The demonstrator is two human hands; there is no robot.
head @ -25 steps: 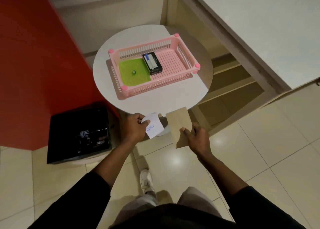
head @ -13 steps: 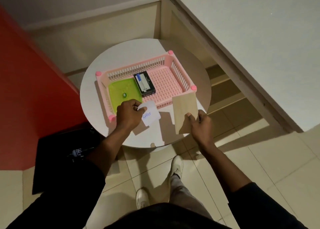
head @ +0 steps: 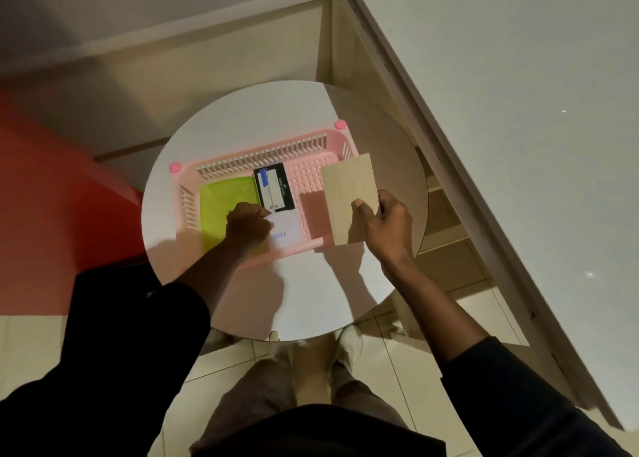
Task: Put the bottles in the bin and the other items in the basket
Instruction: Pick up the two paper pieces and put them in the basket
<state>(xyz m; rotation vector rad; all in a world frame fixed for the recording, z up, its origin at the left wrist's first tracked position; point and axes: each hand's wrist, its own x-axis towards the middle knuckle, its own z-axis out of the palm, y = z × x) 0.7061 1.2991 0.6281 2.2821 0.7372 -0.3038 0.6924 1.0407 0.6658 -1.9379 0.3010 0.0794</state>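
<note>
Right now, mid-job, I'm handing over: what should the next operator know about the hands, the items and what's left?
Left hand pinches the white paper card with blue writing over the pink plastic basket's near side.
Right hand holds the tan rectangular board above the basket's right end, not yet released.
Done: flat green plastic piece and black rectangular box lie in the basket.
Left: drop card and board in. No bottles show on the round white table; bin not clearly in view.

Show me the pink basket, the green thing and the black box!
pink basket (head: pixel 262 159), head view, back slatted wall.
green thing (head: pixel 221 199), head view, its flat middle.
black box (head: pixel 273 188), head view, its label.
</note>
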